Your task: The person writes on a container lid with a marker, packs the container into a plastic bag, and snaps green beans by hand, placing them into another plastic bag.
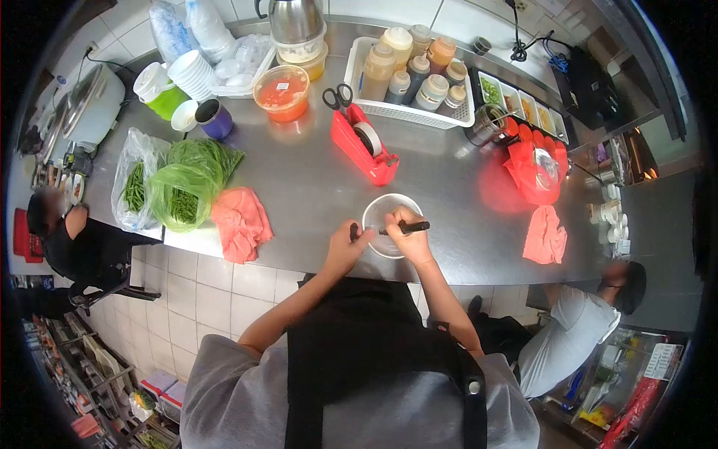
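At the front edge of the steel counter, a clear round lid or shallow container with a white rim (387, 199) lies under my hands. My right hand (411, 241) is closed around a black marker (416, 227), its tip pointing left over the container. My left hand (350, 247) is at the container's left side, its fingers closed on a small black piece (354, 232) that looks like the marker's cap. Just beyond the container stands a red tape dispenser (359, 150), with black-handled scissors (338, 96) at its far end.
Bagged green vegetables (183, 187) and a pink cloth (241, 224) lie left. Behind are an orange-filled tub (282, 93) and a basket of sauce bottles (366, 108). Another cloth (545, 236) lies right. One person (576, 337) is at the right, another (71, 247) sits far left.
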A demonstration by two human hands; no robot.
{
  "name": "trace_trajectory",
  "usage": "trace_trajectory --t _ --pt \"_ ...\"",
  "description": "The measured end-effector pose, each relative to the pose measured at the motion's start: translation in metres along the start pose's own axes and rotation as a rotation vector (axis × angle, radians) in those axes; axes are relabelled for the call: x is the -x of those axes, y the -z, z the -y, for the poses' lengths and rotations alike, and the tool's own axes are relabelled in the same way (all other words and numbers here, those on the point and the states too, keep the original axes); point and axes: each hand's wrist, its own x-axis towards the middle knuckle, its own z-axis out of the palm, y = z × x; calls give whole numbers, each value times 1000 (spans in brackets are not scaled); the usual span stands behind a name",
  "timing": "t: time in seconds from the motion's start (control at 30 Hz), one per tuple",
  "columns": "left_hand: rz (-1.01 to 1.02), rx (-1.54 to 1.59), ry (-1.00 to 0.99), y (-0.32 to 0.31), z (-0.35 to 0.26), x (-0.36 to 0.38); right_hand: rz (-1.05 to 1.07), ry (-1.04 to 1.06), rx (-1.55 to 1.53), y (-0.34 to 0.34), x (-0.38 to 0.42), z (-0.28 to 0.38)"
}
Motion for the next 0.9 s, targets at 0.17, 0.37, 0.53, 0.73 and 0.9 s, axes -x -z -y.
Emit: trace_trajectory --t 0.17,0.37,0.53,0.73,0.9 --pt "4 1 8 7 -9 1 -112 -35 -44 -6 -2 3" --pt "-27 -47 -66 4 -7 3 -98 -1 -18 -6 0 2" --pt "-9 -32 -71 3 -10 3 -155 22 -39 -4 0 -1" --pt "-26 -60 -135 3 -16 5 -176 36 31 -2 0 0" --pt "-19 -66 -116 3 -18 5 -219 37 51 -3 -1 0"
